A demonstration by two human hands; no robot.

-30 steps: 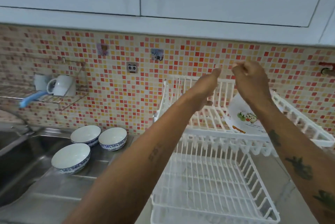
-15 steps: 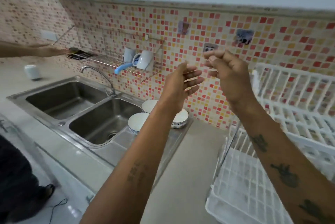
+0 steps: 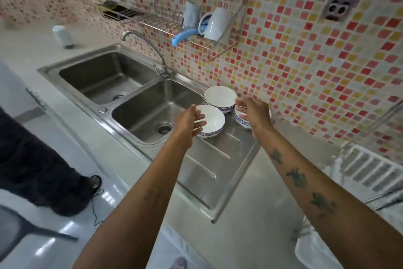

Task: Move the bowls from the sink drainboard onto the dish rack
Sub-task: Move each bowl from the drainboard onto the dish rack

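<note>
Mosaic tiles in red, orange and yellow fill the wall behind a pale surface (image 3: pixel 250 225) with a steel double sink (image 3: pixel 139 94) set into it. Both arms reach forward over the ribbed drainboard (image 3: pixel 218 170). Left hand (image 3: pixel 192 119) hovers with fingers spread wide and loosely curled, empty, in front of the near bowl (image 3: pixel 212 121); whether the fingertips touch its rim is hard to say. Right hand (image 3: pixel 253 112) is poised above the right bowl (image 3: pixel 242 121), fingers bent downward and parted, holding nothing, and it covers most of that bowl. A third bowl, the far bowl (image 3: pixel 220 96), sits just behind the other two against the wall. All three are white inside with blue patterning outside, upright, clustered at the back of the drainboard beside the right basin.

Above the tap (image 3: pixel 144 44), a wire wall shelf (image 3: pixel 152 21) carries a white mug (image 3: pixel 216 23) and something with a blue handle (image 3: pixel 183 36). A small white container (image 3: pixel 62 35) stands on the surface left of the sink. At the right edge the white dish rack (image 3: pixel 366 170) is only partly in frame and blurred. Dark trousers and a shoe (image 3: pixel 93 181) of another person show at lower left, cut off.
</note>
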